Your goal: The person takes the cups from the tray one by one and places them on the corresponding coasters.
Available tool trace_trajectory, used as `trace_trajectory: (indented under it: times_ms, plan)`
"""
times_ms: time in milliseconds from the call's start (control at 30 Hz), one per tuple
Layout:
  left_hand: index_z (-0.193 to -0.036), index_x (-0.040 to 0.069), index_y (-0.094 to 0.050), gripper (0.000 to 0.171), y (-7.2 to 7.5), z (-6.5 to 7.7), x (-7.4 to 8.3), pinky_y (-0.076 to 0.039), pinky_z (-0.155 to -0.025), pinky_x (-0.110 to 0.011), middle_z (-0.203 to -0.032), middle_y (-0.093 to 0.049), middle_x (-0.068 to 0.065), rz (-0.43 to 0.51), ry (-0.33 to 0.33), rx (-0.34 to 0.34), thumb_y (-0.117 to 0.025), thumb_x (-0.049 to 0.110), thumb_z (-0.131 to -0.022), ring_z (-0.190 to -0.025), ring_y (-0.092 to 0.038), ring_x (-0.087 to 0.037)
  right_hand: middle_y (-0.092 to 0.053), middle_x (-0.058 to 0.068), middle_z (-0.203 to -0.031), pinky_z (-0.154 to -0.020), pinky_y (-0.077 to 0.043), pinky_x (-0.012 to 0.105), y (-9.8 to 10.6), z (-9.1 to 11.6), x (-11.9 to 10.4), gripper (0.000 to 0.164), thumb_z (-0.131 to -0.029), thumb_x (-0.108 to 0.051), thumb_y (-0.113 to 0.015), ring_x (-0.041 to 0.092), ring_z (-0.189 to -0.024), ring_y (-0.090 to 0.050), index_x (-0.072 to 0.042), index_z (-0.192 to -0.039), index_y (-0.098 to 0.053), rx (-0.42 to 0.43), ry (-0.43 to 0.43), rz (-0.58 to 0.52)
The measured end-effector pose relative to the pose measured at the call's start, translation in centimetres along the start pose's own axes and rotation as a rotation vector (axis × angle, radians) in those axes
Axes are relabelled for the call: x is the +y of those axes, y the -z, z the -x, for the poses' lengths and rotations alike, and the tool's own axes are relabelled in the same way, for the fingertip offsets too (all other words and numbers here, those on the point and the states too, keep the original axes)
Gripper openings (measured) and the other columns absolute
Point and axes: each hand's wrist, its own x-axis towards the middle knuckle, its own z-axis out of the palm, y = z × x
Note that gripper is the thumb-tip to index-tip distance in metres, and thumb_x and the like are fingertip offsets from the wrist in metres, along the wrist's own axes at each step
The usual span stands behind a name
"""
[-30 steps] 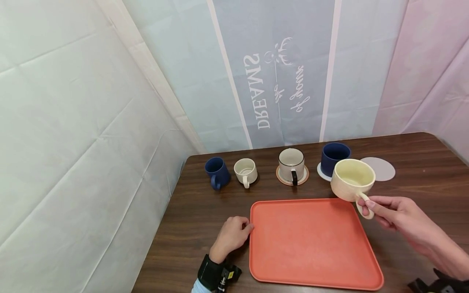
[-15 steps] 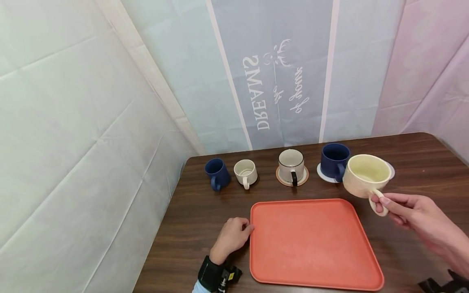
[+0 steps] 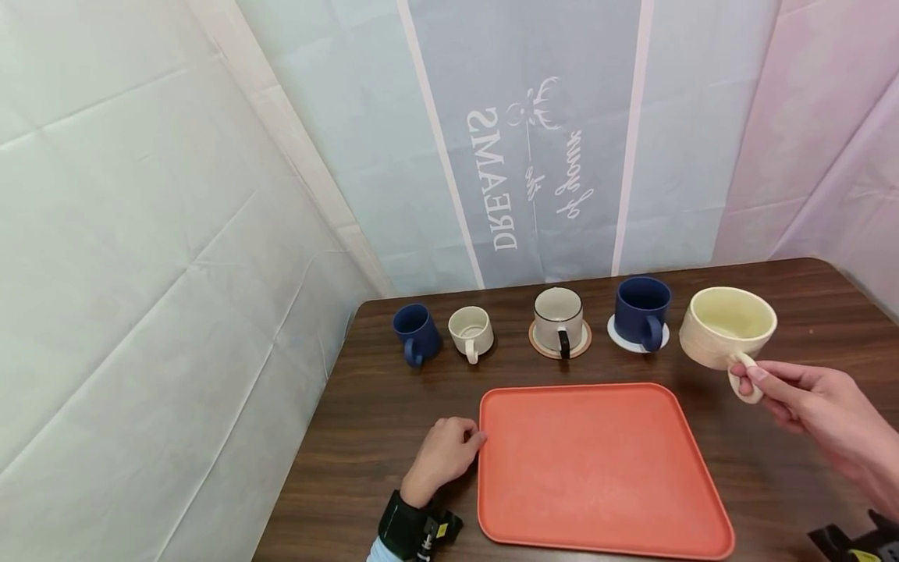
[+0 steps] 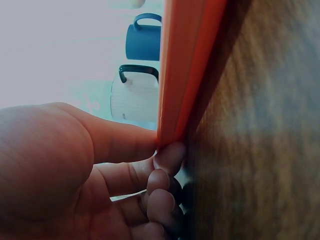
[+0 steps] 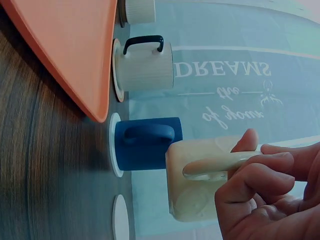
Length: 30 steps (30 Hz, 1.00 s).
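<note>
My right hand pinches the handle of a pale yellow mug, held upright above the table at the right. In the right wrist view a white coaster lies on the table below the mug's level; from the head the mug hides it. Just left of the mug, a dark blue mug stands on another white coaster. My left hand is at the left edge of the orange tray, thumb and curled fingers on its rim. Nothing lies on the tray.
Further left along the back stand a white mug with a black handle on a brown-rimmed coaster, a small cream mug and a smaller blue mug. Behind the table's back edge hangs a printed curtain.
My right hand has carried the pale yellow mug to the right, from in front of the dark blue mug to beside it, over the rightmost coaster. The left hand stays put.
</note>
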Motion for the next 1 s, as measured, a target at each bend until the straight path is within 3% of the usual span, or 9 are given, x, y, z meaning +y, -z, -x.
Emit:
trace_trajectory:
  times_ms: [200,400,600,1000]
  plan:
    - [-0.071,0.020,-0.063,0.034,0.0,0.0,0.0,-0.036,-0.055,-0.024,-0.059,-0.046,0.010,-0.003,0.004,0.000,-0.067,0.021,-0.105,-0.054,-0.046,-0.006,-0.074,-0.012,-0.088,-0.050,-0.029,0.031,-0.1,-0.5,-0.2,0.036,-0.111,-0.010,-0.053,0.005,-0.065,-0.053,-0.028,-0.103,-0.083,0.052,-0.055,0.027]
    - [-0.073,0.020,-0.064,0.033,0.0,0.0,0.0,-0.035,-0.054,-0.024,-0.058,-0.046,0.010,0.004,0.010,-0.006,-0.067,0.021,-0.105,-0.053,-0.046,-0.007,-0.076,-0.018,-0.093,-0.055,-0.041,0.023,0.2,-1.3,-0.5,0.037,-0.112,-0.016,-0.054,-0.004,-0.075,-0.063,-0.037,-0.100,-0.082,0.070,-0.111,0.016]
    - [-0.073,0.019,-0.065,0.031,0.1,-0.1,0.1,-0.035,-0.054,-0.024,-0.058,-0.046,0.010,0.003,0.010,-0.002,-0.067,0.021,-0.104,-0.053,-0.045,-0.007,-0.075,-0.017,-0.090,-0.052,-0.037,0.024,0.6,-2.3,-0.3,0.035,-0.111,-0.018,-0.055,-0.003,-0.073,-0.061,-0.037,-0.098,-0.082,0.098,-0.106,-0.004]
    - [-0.073,0.020,-0.065,0.031,0.0,0.0,0.1,-0.036,-0.055,-0.024,-0.059,-0.047,0.011,-0.009,0.001,0.004,-0.067,0.021,-0.104,-0.054,-0.045,-0.006,-0.064,-0.012,-0.077,-0.054,-0.041,0.023,1.5,-3.7,1.3,0.034,-0.111,-0.023,-0.057,0.005,-0.068,-0.048,-0.041,-0.092,-0.080,0.165,-0.125,0.098]
